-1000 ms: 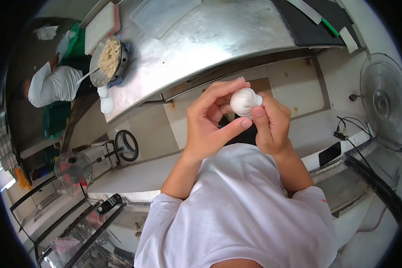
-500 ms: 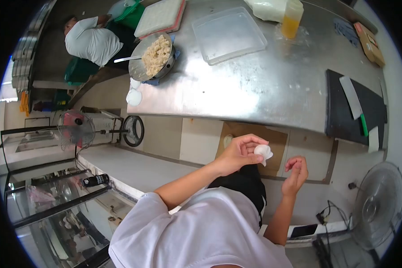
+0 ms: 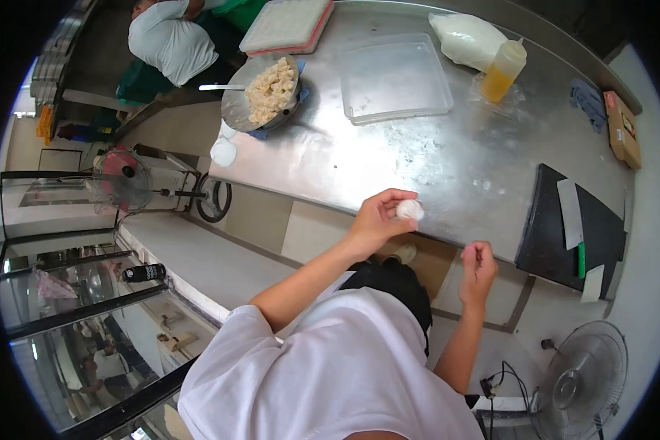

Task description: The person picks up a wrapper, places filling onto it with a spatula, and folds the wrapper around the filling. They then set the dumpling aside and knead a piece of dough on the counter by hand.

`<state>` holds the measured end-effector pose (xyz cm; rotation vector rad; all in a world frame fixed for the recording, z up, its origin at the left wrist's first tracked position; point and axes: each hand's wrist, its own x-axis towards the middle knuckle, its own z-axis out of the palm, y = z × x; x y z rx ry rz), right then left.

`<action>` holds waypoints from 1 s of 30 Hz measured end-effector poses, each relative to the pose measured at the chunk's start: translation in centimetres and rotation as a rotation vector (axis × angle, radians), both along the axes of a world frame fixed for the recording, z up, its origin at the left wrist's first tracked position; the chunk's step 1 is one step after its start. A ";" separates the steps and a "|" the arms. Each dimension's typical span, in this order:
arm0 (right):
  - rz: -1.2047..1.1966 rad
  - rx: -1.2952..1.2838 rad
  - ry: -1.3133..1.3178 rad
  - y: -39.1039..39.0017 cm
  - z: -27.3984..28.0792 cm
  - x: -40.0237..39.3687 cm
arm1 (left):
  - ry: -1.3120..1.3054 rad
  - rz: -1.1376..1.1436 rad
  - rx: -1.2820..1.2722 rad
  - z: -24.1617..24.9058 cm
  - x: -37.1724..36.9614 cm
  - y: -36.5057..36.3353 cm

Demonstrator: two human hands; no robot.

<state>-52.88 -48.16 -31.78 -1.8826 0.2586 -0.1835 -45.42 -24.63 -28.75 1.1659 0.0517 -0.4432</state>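
Person's left hand (image 3: 394,213) pinches small white dough ball (image 3: 412,210) between thumb and fingers, near edge of counter (image 3: 323,158). Right hand (image 3: 478,275) to its right, half open, fingers bent, nothing held. Bowl (image 3: 235,111) with lumpy food (image 3: 270,92) ahead-left of hands. Knife (image 3: 570,213) on black board (image 3: 541,227), right of hands.
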 end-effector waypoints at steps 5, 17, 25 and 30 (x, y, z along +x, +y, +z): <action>0.178 -0.030 0.046 1.0 0.6 2.5 | -0.103 0.137 0.176 0.3 1.2 1.3; 0.182 0.474 0.327 6.3 -8.5 9.4 | -0.282 0.343 0.477 0.3 4.1 8.0; -0.151 0.643 0.567 15.9 -9.7 25.3 | -0.598 0.314 0.834 2.1 7.3 12.0; -0.296 0.469 0.467 19.2 -9.0 30.0 | -0.615 0.236 0.843 2.3 9.3 14.6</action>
